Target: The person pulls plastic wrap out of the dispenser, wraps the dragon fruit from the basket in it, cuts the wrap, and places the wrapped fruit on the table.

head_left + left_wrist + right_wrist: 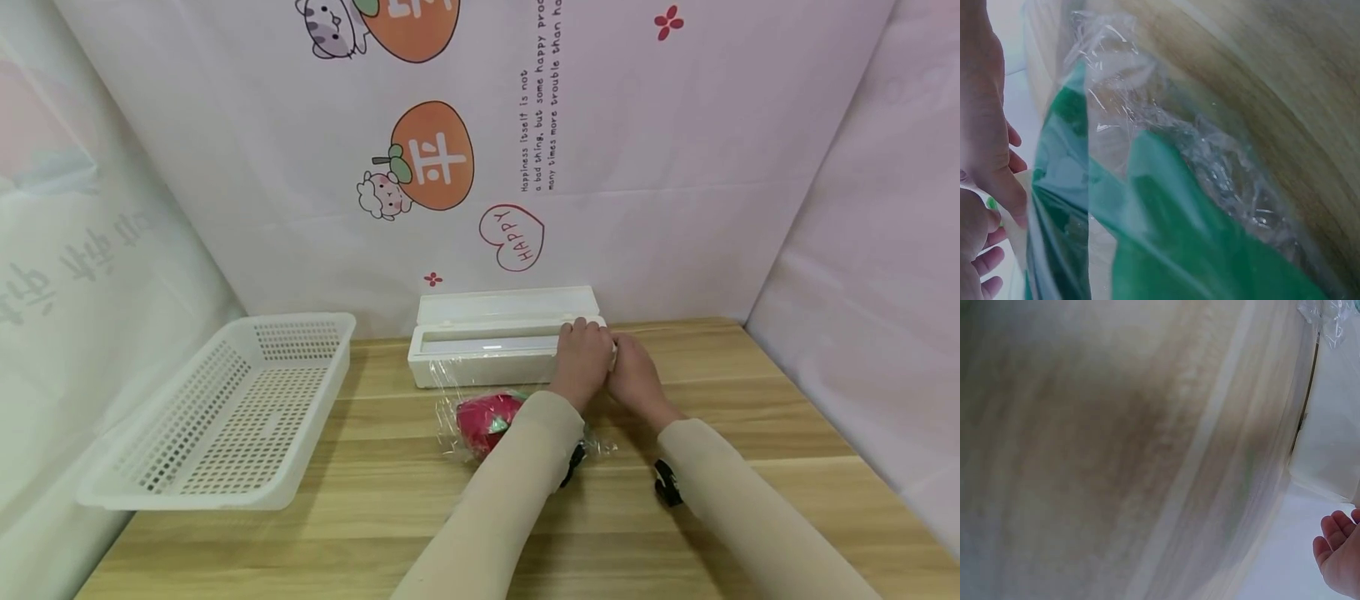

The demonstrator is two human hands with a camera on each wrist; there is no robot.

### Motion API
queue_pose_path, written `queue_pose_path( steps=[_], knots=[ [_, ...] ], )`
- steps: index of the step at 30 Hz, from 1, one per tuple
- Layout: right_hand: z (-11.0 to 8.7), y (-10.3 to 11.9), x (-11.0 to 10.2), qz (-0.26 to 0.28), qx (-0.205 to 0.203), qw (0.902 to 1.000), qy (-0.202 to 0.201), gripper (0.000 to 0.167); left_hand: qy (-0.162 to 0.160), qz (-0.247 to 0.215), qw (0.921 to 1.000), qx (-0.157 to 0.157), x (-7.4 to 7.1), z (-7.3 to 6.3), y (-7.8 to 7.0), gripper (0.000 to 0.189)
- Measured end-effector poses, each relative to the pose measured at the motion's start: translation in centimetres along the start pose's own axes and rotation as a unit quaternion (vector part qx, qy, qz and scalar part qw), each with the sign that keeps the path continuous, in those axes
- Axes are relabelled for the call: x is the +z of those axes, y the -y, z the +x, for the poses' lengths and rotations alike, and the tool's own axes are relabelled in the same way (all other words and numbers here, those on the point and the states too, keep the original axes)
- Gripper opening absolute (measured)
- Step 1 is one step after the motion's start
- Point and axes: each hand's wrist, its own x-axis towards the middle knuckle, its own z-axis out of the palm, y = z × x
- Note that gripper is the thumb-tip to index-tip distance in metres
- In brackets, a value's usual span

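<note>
A white cling film box [487,367] stands at the table's back with its lid [510,304] raised and a pale roll inside. My left hand [583,358] grips the box's front wall near its right end, fingers over the rim. Right beside it, my right hand [633,375] curls round the box's right end; its fingertips [1335,531] show by the box corner. Below the box lies a pink dragon fruit [483,421] under clear cling film [447,417], partly hidden by my left forearm. Its green scales [1160,206] fill the left wrist view.
A white perforated basket [318,417] stands on the left of the wooden table [375,533]. Printed cloth walls [637,167] rise behind and at both sides. A black strap [666,483] is on my right wrist.
</note>
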Motion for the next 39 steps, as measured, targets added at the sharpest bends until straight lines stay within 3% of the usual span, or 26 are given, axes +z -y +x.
queue_pose_path(
  steps=[6,12,22,28,39],
  knots=[
    [0.03,0.04,-0.17,-0.001,-0.001,1.0000,0.003,0.054,0.021,0.014,0.9996,0.012,-0.22,0.14,-0.12,0.026],
    [0.00,0.09,-0.26,-0.011,-0.003,0.9999,0.006,0.054,0.028,-0.001,0.9996,-0.001,-0.18,0.17,-0.08,0.023],
    [0.01,0.12,-0.13,-0.009,-0.017,0.9998,-0.002,0.053,0.006,0.003,0.9999,0.015,0.43,0.31,0.03,0.019],
    [-0.02,0.16,0.05,-0.010,-0.030,0.9995,-0.008,0.053,0.012,0.022,0.9993,0.026,0.36,0.26,0.12,0.019],
    [-0.04,0.36,0.05,-0.035,-0.012,0.9993,-0.002,0.053,0.025,0.014,0.9994,0.019,0.36,0.46,0.24,0.021]
  ],
)
